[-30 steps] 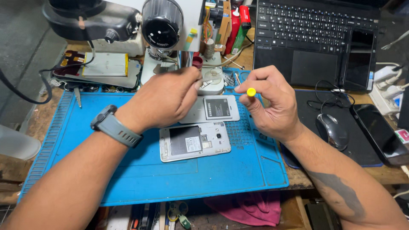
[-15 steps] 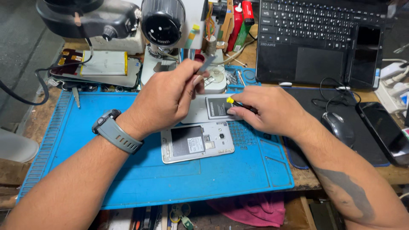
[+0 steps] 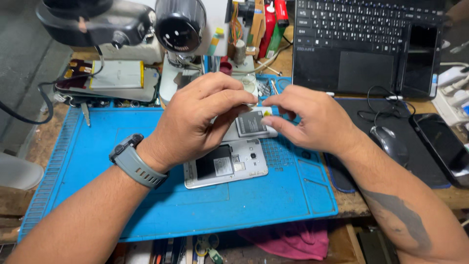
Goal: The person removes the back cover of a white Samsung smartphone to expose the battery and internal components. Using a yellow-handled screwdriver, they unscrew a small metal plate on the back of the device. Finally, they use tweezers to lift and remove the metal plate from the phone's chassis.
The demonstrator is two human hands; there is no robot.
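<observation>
My left hand [image 3: 200, 117], with a grey watch on the wrist, hovers over the blue mat [image 3: 122, 195]. Its thumb and forefinger are pinched together right against my right hand's fingertips. My right hand [image 3: 312, 120] grips a small yellow-capped screwdriver [image 3: 266, 112], of which only the tip of the cap shows between the hands. Directly under the fingertips lies a grey phone battery [image 3: 250, 123]. Nearer me on the mat lies an opened white phone [image 3: 227, 165], back cover off. What my left fingers pinch is hidden.
A microscope [image 3: 181, 24] and its base stand behind the mat. A black laptop [image 3: 361, 44] with a phone [image 3: 420, 58] on it is at the back right. Mouse [image 3: 391, 144] and another dark phone [image 3: 442, 146] lie to the right. A pink cloth [image 3: 293, 239] hangs below.
Both hands have come together above the battery. The thin tool that stuck up from my left hand no longer shows. The screwdriver is now almost hidden in my right fingers.
</observation>
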